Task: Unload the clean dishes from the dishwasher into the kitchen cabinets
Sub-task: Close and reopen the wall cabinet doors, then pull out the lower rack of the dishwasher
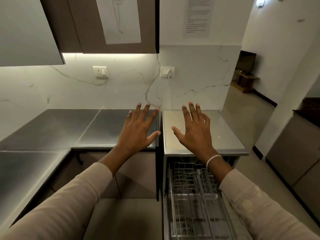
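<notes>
Left hand [138, 130] and right hand [194, 134] hover splayed, empty, beyond one pulled-out dishwasher rack [190, 196].

The backsplash [121, 90] is showing white marble crossed by thin grey veins, while the countertop [52, 129] is gleaming dull steel grey. The wall cabinet [72, 32] is showing matte brown, the sleeves [69, 205] pale beige, the bracelet [213, 158] is glinting silver, and the dishwasher rack [190, 196] is forming a light-grey wire grid.
</notes>
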